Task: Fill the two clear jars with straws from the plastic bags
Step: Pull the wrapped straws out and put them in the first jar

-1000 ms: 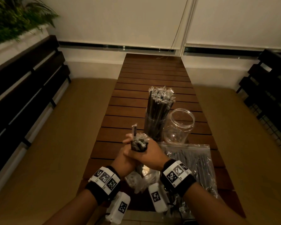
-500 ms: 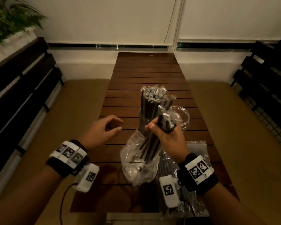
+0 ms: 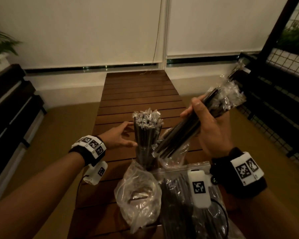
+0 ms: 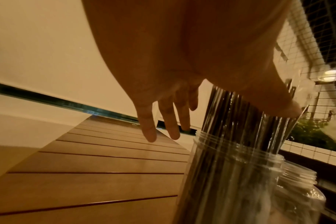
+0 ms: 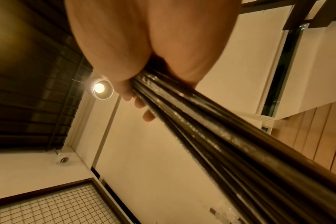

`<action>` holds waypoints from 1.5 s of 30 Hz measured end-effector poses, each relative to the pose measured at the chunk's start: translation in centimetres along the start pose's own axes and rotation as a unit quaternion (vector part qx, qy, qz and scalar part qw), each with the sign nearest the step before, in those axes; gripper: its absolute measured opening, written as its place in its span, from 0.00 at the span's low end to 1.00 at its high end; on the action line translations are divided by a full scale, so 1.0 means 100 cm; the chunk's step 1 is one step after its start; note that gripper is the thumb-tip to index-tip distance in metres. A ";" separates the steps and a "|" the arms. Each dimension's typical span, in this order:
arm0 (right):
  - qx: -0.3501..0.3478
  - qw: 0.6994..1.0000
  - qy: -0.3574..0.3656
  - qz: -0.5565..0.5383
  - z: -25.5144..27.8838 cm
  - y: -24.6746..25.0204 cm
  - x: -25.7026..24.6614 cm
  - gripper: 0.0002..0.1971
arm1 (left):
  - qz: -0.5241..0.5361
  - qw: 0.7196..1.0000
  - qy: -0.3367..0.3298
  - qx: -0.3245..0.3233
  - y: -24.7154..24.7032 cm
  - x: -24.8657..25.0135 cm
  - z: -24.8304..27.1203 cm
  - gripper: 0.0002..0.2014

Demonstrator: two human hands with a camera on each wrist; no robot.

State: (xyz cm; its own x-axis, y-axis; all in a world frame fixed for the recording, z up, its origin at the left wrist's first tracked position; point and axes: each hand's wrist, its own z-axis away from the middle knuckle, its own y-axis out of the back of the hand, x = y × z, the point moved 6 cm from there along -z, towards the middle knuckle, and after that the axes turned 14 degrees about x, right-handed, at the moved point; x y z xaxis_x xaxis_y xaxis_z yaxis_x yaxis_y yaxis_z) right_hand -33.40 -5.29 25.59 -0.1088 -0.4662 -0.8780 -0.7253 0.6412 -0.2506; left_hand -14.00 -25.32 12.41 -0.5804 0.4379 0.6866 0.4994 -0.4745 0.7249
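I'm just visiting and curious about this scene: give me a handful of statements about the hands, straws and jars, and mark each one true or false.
1. The right hand grips a bundle of dark straws. True.
2. The left hand holds a plastic bag. False: it is open and holds nothing, reaching toward the packed jar.
3. One jar is already packed with upright straws. True.
4. The held bundle stands upright inside the second jar. False: it is tilted in the air above the table.
5. Both plastic bags are empty. False: the zip bag nearest the person holds many straws.
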 end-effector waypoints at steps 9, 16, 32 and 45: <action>0.098 0.995 0.008 0.018 -0.019 -0.021 0.021 0.09 | -0.040 0.997 -0.056 -0.038 -0.030 0.015 -0.036 0.33; 0.187 0.977 -0.074 -0.074 -0.033 -0.029 0.049 0.13 | 0.069 0.997 -0.033 -0.027 -0.039 0.008 -0.035 0.42; 0.159 0.981 -0.086 0.067 -0.029 -0.058 0.099 0.19 | 0.052 0.998 -0.038 -0.026 -0.040 -0.003 -0.039 0.63; 0.217 0.963 -0.158 0.028 -0.057 -0.048 0.125 0.21 | 0.033 0.999 -0.008 -0.025 -0.046 -0.010 -0.043 0.46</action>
State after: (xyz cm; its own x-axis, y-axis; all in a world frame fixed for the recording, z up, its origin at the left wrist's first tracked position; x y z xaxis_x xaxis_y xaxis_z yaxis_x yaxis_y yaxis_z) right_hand -35.17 -17.63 18.14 0.1226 -0.2581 -0.9583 -0.3639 0.8867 -0.2854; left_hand -18.46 -26.92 8.15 -0.5365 0.4164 0.7340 0.5037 -0.5399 0.6744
